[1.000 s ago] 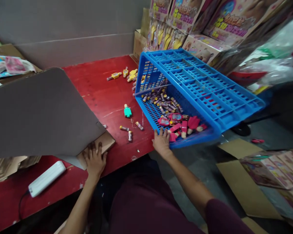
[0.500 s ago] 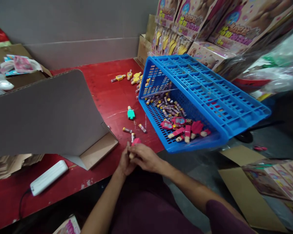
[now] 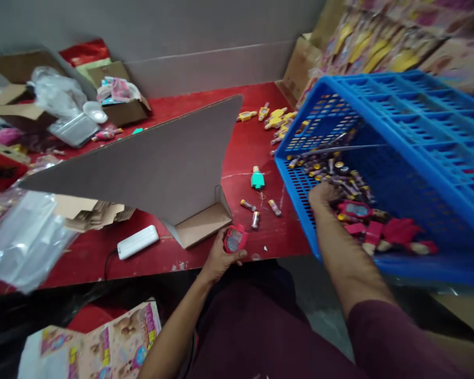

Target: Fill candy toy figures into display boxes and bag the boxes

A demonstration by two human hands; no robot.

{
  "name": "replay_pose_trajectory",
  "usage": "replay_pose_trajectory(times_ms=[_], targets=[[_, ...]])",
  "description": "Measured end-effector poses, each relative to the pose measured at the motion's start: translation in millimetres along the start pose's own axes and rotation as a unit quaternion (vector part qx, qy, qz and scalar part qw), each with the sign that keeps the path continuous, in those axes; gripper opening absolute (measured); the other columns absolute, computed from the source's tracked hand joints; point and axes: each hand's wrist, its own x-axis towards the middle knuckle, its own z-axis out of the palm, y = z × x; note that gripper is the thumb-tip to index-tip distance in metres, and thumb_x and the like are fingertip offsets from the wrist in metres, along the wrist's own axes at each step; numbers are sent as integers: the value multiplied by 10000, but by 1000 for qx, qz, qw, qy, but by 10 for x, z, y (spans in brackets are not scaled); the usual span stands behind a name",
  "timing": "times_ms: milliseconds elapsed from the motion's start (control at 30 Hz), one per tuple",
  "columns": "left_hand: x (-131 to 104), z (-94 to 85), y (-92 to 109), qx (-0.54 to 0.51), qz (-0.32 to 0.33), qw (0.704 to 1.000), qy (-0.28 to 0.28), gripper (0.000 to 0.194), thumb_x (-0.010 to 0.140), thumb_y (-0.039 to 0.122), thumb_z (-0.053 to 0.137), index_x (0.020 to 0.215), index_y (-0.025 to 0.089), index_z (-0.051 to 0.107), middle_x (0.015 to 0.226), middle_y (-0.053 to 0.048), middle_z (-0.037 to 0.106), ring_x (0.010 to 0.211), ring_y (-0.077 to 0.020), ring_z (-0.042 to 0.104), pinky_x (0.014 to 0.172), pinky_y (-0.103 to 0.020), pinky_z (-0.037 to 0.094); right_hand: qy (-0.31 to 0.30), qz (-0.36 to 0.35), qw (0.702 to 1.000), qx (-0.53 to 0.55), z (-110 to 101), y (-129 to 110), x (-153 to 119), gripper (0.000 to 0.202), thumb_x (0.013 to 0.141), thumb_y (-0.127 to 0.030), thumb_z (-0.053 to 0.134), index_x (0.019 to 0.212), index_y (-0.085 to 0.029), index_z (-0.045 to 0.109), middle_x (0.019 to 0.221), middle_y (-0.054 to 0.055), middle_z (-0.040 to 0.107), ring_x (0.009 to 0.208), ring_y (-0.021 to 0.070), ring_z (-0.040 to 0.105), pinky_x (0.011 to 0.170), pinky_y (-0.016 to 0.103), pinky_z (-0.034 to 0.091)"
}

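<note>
My left hand grips a pinkish-red plastic toy case with a clear window, near the front edge of the red table. My right hand reaches into a blue basket tipped on its side, its fingers blurred and partly hidden among small purple tubes with yellow ends. Beside that hand, inside the basket, lie several pink toys. Between my hands, three such tubes and a green toy rest on the tabletop.
A grey cardboard sheet with a folded edge stands left of my left hand. Nearby lies a white power bank with a cable. Yellow toys sit farther back. Plastic bags lie left; packaged goods are stacked behind the basket.
My hands were together on a pink toy; now my left hand alone holds a toy, and my right has moved into the basket. The view has turned left.
</note>
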Motion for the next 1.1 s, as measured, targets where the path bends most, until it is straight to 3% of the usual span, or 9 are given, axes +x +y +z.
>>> replay_pose_trajectory(times_ms=[100, 200, 233, 333, 400, 467, 600, 800, 1100], targets=[[-9, -46, 31, 8, -5, 1000, -11, 722, 701, 566, 758, 1211, 137, 480, 806, -18, 615, 600, -130, 601, 518, -252, 515, -8, -18, 999, 32, 16, -42, -187, 349, 882, -49, 376, 1180, 10, 549, 1257, 332, 539, 1215, 292, 494, 964, 478, 405], [-6, -125, 42, 28, -5, 1000, -4, 639, 679, 528, 786, 1103, 166, 473, 934, -46, 630, 680, -158, 659, 556, -259, 528, -79, -149, 974, 154, -109, -68, -632, 323, 918, -167, 455, 1222, -68, 500, 1223, 215, 598, 1108, 222, 570, 908, 362, 471], [-13, -160, 48, 45, -5, 999, -9, 617, 684, 511, 785, 1092, 178, 465, 980, -53, 628, 696, -162, 664, 554, -256, 521, -136, -214, 942, 221, -185, -49, -825, 314, 930, -205, 463, 1224, -99, 490, 1163, 169, 630, 1016, 196, 610, 856, 329, 496], [-67, -264, 89, 142, 36, 989, -17, 514, 749, 463, 742, 1107, 185, 501, 1031, -62, 641, 756, -157, 649, 640, -268, 512, -320, -412, 774, 359, -493, 76, -1385, 277, 956, -323, 476, 1181, -168, 524, 1018, 91, 663, 825, 169, 642, 739, 301, 524], [-123, -308, 135, 216, 73, 974, -16, 440, 787, 453, 712, 1098, 183, 556, 1018, -56, 660, 838, -165, 634, 762, -287, 496, -362, -513, 693, 353, -701, 162, -1634, 228, 956, -341, 504, 1114, -197, 583, 993, 74, 664, 862, 174, 642, 758, 299, 522], [-189, -321, 189, 275, 83, 957, -29, 391, 807, 482, 686, 1035, 178, 593, 942, -35, 670, 841, -166, 615, 790, -285, 468, -372, -574, 649, 334, -848, 212, -1756, 197, 957, -310, 513, 1095, -204, 606, 999, 80, 663, 914, 184, 639, 788, 305, 523], [-342, -292, 305, 356, 60, 931, -60, 396, 811, 537, 654, 959, 178, 579, 778, 16, 612, 693, -133, 539, 647, -241, 399, -374, -619, 619, 307, -933, 239, -1805, 186, 948, -272, 525, 1102, -190, 590, 989, 98, 646, 900, 195, 635, 764, 314, 535], [-561, -269, 392, 457, 63, 880, -108, 369, 852, 558, 591, 889, 195, 541, 704, 25, 537, 637, -138, 490, 600, -245, 307, -374, -662, 566, 318, -937, 362, -1934, 149, 963, -243, 500, 1078, -180, 572, 905, 90, 624, 815, 183, 610, 703, 298, 530], [-643, -252, 296, 472, 50, 865, -161, 356, 873, 558, 555, 880, 203, 526, 704, 25, 552, 623, -144, 535, 601, -243, 337, -376, -686, 543, 305, -909, 527, -2015, 215, 967, -224, 483, 1162, -182, 564, 931, 101, 636, 825, 191, 613, 697, 310, 532]])
